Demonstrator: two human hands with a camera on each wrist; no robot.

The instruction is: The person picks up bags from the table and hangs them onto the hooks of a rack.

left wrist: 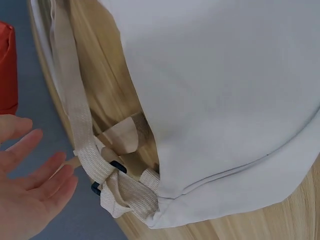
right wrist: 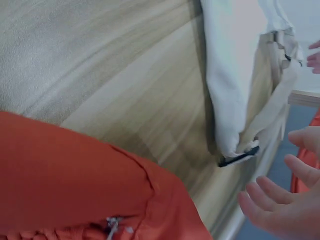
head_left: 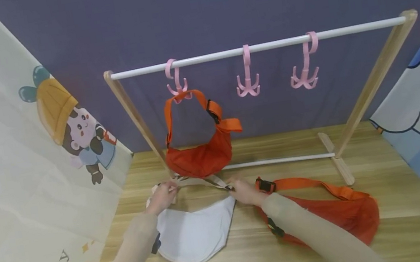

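- The white bag lay flat on the worktop, its body on the person's side of both hands, its long axis running roughly left to right.
- Its strap stretched along the far side, between the left hand and the right hand.
- Each hand was beside one end, neither clearly nearer.
- Both hands' fingers were loosely extended, clamped on nothing; whether they touched the strap could not be told.
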